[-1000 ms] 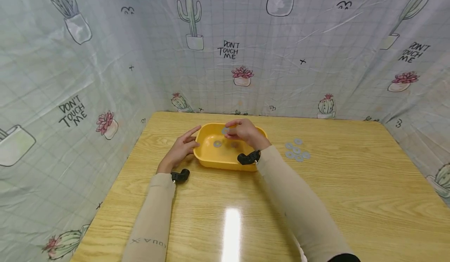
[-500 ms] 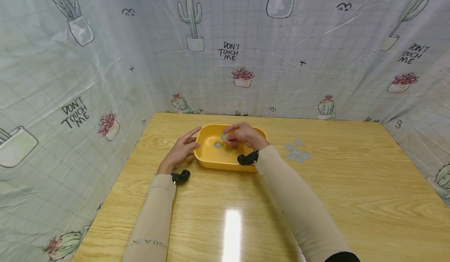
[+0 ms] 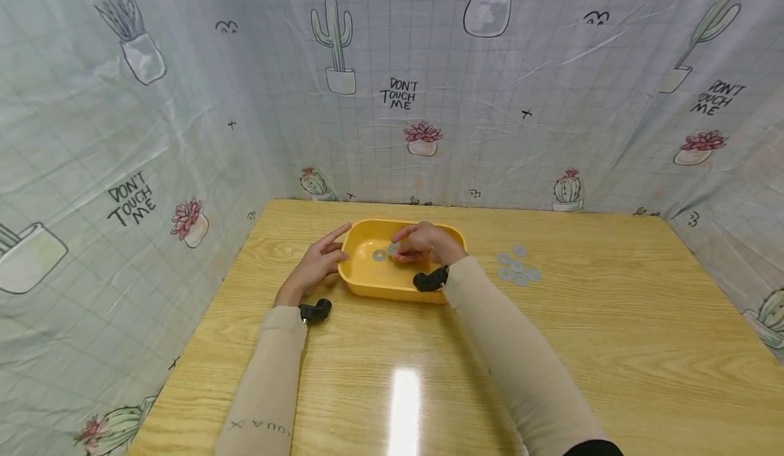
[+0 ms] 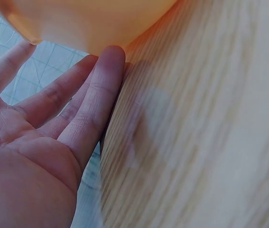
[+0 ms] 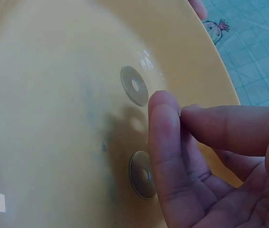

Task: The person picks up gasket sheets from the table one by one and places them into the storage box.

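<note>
A yellow tray [image 3: 392,291] stands on the table, with one flat metal washer [image 3: 380,255] visible inside it from the head view. The right wrist view reveals two washers lying on its floor, an upper washer [image 5: 134,86] and a lower washer [image 5: 143,175]. Over the tray, my right hand [image 3: 425,241] pinches another washer [image 3: 393,248] between thumb and fingers; it shows only as a thin edge up close. My left hand [image 3: 317,265] touches the tray's left side with fairly straight fingers [image 4: 106,78].
Several loose washers [image 3: 517,265] lie in a cluster on the wooden table [image 3: 612,320], right of the tray. Behind and to the left hangs a cactus-print sheet [image 3: 367,136]. A bright light reflection crosses the table in front.
My right hand has moved down into the tray, bringing the pinched washer close to the one lying inside. My left hand stays at the tray's left side.
</note>
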A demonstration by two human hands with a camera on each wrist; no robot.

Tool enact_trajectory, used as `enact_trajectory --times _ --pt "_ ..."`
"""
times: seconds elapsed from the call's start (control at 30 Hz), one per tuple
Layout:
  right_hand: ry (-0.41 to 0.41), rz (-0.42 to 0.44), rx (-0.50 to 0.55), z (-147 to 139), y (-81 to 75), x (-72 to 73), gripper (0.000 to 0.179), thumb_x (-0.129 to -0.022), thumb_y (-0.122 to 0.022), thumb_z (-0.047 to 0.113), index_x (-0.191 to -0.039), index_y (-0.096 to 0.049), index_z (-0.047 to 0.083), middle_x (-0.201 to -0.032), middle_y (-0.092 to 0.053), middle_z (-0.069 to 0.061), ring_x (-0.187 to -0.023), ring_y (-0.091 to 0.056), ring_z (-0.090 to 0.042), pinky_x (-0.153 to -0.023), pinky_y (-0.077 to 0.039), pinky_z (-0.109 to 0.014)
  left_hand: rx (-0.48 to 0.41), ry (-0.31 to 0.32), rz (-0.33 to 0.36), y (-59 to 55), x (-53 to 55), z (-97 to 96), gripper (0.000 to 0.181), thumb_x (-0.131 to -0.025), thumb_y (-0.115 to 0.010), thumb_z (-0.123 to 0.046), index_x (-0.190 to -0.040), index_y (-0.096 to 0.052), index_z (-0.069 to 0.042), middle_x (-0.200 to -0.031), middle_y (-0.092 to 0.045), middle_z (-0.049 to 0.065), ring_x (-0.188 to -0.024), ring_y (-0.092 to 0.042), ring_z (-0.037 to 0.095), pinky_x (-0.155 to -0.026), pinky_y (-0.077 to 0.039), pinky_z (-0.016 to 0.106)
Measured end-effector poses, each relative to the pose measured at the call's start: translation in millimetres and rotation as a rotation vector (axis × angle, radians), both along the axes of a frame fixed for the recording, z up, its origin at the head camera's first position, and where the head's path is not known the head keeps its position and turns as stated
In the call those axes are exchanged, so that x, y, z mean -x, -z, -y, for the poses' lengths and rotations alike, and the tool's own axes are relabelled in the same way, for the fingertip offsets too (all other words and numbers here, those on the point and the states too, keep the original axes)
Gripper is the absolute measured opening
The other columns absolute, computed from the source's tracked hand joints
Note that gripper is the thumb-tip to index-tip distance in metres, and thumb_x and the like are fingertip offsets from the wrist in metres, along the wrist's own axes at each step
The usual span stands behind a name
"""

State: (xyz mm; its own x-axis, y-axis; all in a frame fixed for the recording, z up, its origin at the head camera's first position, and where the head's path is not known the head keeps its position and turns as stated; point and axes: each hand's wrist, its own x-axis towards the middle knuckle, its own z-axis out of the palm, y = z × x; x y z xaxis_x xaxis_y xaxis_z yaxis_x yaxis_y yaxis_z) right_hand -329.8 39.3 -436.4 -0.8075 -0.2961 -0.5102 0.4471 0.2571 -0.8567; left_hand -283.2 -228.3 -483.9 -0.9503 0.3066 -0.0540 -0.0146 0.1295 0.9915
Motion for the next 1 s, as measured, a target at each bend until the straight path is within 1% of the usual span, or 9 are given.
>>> enact_trajectory --times 0.27,0.4,0.57,0.67,0.77,0.9,0.97,1.0 --pt "-0.018 0.000 -0.044 0 -0.6 -3.0 0.030 -0.097 -0.061 -0.005 -0.127 -0.066 -0.001 -0.116 -0.066 -0.018 -0.087 -0.073 -0.022 -0.092 -0.060 -0.033 0.013 -0.008 0.016 4.3 0.7 0.4 0.066 -0.101 -0.058 -0.012 -0.159 -0.037 -0.036 -0.152 -0.049 0.021 -0.133 -0.055 0.042 -0.089 -0.061 0.032" --pt "-0.021 -0.001 -0.046 0 -2.4 -3.0 0.031 -0.098 -0.061 -0.005 -0.129 -0.065 -0.001 -0.113 -0.068 -0.019 -0.089 -0.074 -0.024 -0.094 -0.060 -0.034 0.011 -0.007 0.017 5.8 1.7 0.8 0.066 -0.101 -0.058 -0.012 -0.160 -0.037 -0.035 -0.152 -0.048 0.022 -0.133 -0.054 0.043 -0.091 -0.060 0.033" --pt "-0.042 -0.031 -0.030 -4 -7.9 -3.1 0.036 -0.098 -0.060 -0.004 -0.134 -0.063 -0.002 -0.115 -0.070 -0.023 -0.090 -0.073 -0.024 -0.102 -0.056 -0.039 0.010 -0.006 0.009 5.6 2.7 0.0 0.066 -0.101 -0.058 -0.012 -0.160 -0.037 -0.034 -0.150 -0.049 0.021 -0.131 -0.055 0.043 -0.089 -0.061 0.032" --pt "-0.066 -0.053 0.002 -12 -15.8 -4.8 0.039 -0.099 -0.060 -0.002 -0.138 -0.060 -0.003 -0.120 -0.067 -0.026 -0.087 -0.072 -0.022 -0.106 -0.053 -0.042 0.007 -0.007 0.008 5.2 3.1 -1.0 0.066 -0.101 -0.058 -0.012 -0.160 -0.037 -0.034 -0.150 -0.050 0.021 -0.131 -0.056 0.042 -0.089 -0.061 0.032" --pt "-0.082 -0.087 0.030 -23 -27.6 -8.8 0.040 -0.101 -0.059 0.001 -0.141 -0.058 -0.003 -0.122 -0.066 -0.025 -0.086 -0.072 -0.018 -0.108 -0.052 -0.043 0.001 -0.001 0.003 4.5 2.9 -1.9 0.066 -0.101 -0.057 -0.011 -0.160 -0.036 -0.032 -0.150 -0.050 0.022 -0.131 -0.055 0.043 -0.088 -0.061 0.031" --pt "-0.092 -0.162 0.079 -45 -46.0 -17.4 0.037 -0.103 -0.055 0.003 -0.140 -0.055 -0.003 -0.110 -0.067 -0.016 -0.088 -0.070 -0.017 -0.107 -0.053 -0.043 -0.005 0.001 -0.002 3.5 2.2 -1.9 0.066 -0.101 -0.057 -0.010 -0.161 -0.036 -0.031 -0.149 -0.050 0.023 -0.130 -0.056 0.044 -0.087 -0.061 0.031" --pt "-0.095 -0.209 0.102 -60 -53.8 -22.8 0.036 -0.104 -0.053 0.004 -0.139 -0.055 -0.003 -0.107 -0.066 -0.013 -0.089 -0.069 -0.017 -0.106 -0.053 -0.043 -0.005 -0.002 -0.002 3.2 1.8 -1.4 0.066 -0.101 -0.057 -0.010 -0.161 -0.036 -0.031 -0.149 -0.050 0.023 -0.130 -0.056 0.044 -0.087 -0.061 0.030" --pt "-0.094 -0.235 0.106 -67 -56.5 -25.3 0.034 -0.105 -0.053 0.004 -0.139 -0.054 -0.002 -0.106 -0.066 -0.011 -0.089 -0.069 -0.016 -0.104 -0.055 -0.041 -0.006 -0.004 -0.001 2.7 1.4 -1.3 0.066 -0.101 -0.057 -0.010 -0.161 -0.036 -0.031 -0.149 -0.051 0.023 -0.129 -0.056 0.044 -0.086 -0.061 0.030"
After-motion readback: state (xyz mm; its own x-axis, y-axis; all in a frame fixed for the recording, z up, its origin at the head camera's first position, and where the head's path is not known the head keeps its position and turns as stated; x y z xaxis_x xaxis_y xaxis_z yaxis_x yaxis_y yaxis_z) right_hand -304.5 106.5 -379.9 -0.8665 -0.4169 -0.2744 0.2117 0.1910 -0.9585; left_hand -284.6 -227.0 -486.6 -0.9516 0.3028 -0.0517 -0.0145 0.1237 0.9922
